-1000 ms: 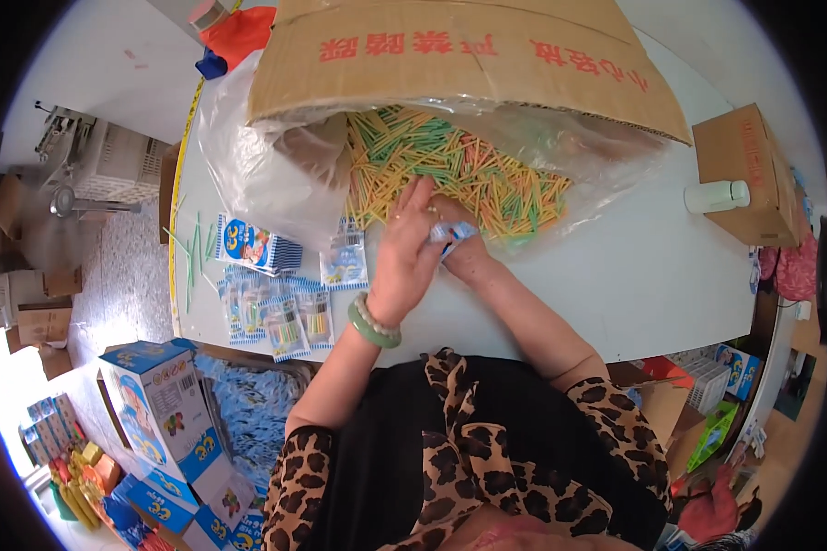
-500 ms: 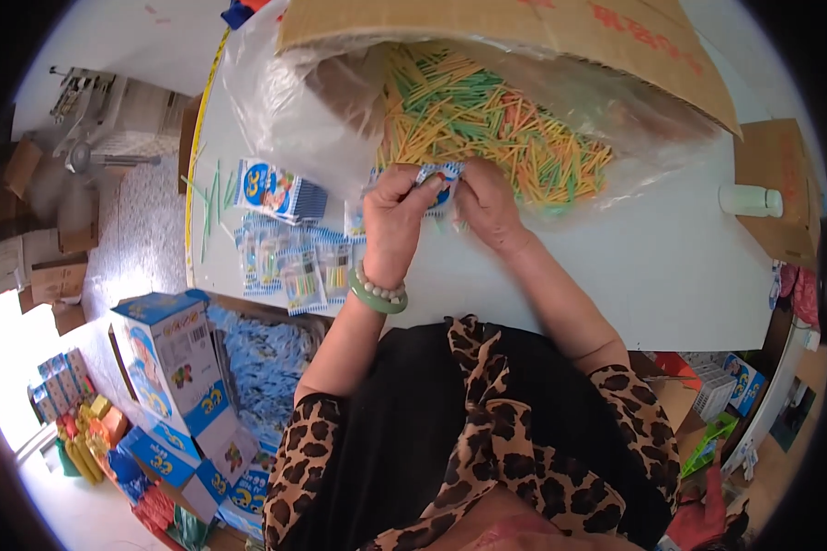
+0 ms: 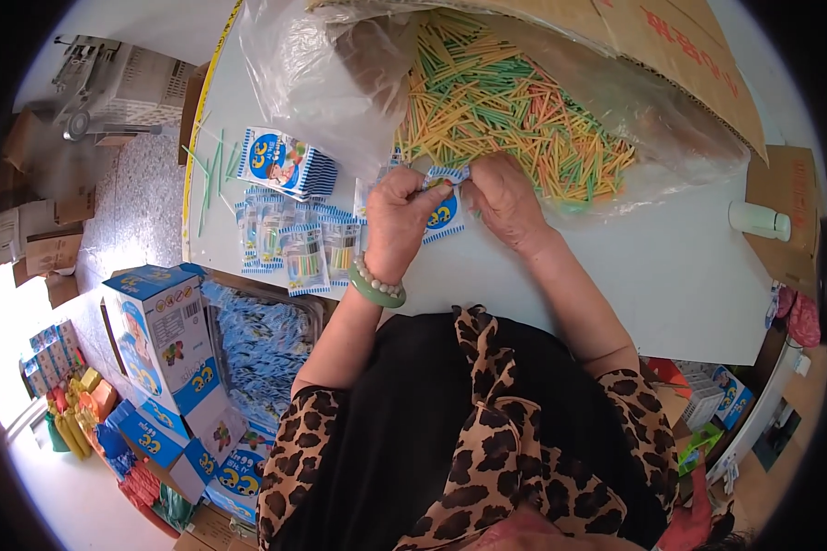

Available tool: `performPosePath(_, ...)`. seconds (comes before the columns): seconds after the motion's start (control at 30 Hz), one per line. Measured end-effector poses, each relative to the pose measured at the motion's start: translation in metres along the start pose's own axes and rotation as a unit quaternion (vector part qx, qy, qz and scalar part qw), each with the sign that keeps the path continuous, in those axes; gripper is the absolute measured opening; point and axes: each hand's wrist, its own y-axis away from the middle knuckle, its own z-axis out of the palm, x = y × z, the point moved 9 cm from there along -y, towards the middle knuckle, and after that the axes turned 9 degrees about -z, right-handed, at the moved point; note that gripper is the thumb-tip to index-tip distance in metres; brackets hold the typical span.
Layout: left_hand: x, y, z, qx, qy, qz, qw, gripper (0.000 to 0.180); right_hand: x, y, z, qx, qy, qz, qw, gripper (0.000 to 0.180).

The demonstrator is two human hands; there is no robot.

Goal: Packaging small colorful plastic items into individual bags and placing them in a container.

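My left hand (image 3: 398, 227) pinches the top edge of a small blue-and-white printed packet (image 3: 445, 215), its thumb across the edge. On the other side, my right hand (image 3: 509, 204) grips the packet's upper corner with bent fingers. The packet hangs between both hands over the table. Just beyond them lies a heap of thin yellow, green and orange sticks (image 3: 515, 110), spilling from a clear plastic bag (image 3: 308, 69) inside a cardboard box (image 3: 657, 46). Left of my left hand are a stack of flat blue-and-white packets (image 3: 287, 167) and several clear-windowed packets with coloured sticks inside (image 3: 303, 257).
A few loose green sticks (image 3: 216, 174) lie by the white table's (image 3: 671, 285) left edge. A white bottle (image 3: 759, 221) lies at the right before another carton (image 3: 790, 197). Below left stand a blue-and-white box (image 3: 161, 331) and a bin full of blue packets (image 3: 262, 340).
The packet between my hands now shows more of its printed front, hanging lower. My right hand has shifted slightly right. The whole view has tilted a little.
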Motion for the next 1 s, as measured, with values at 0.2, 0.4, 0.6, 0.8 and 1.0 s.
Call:
performPosePath(0.2, 0.015, 0.003, 0.003, -0.018, -0.018, -0.005, 1.000, 0.017, 0.025, 0.010, -0.003, 0.056, -0.080, 0.108, 0.989, 0.013)
performPosePath(0.4, 0.026, 0.007, 0.001, 0.009, -0.091, 0.000, 0.996, 0.023, 0.023, 0.009, -0.006, 0.046, -0.050, 0.082, 0.994, 0.007)
performPosePath(0.6, 0.015, 0.006, -0.003, 0.018, -0.025, -0.055, 0.998, 0.036, 0.031, 0.002, -0.028, 0.090, -0.143, 0.208, 0.963, 0.007)
performPosePath(0.8, 0.023, 0.006, 0.008, -0.017, -0.024, -0.061, 0.998, 0.030, -0.002, -0.030, -0.052, 0.261, -0.551, 0.178, 0.772, 0.007)
performPosePath(1.0, 0.024, 0.009, 0.027, -0.101, 0.128, -0.136, 0.977, 0.027, 0.001, -0.024, -0.036, 0.266, -0.513, 0.204, 0.790, 0.009)
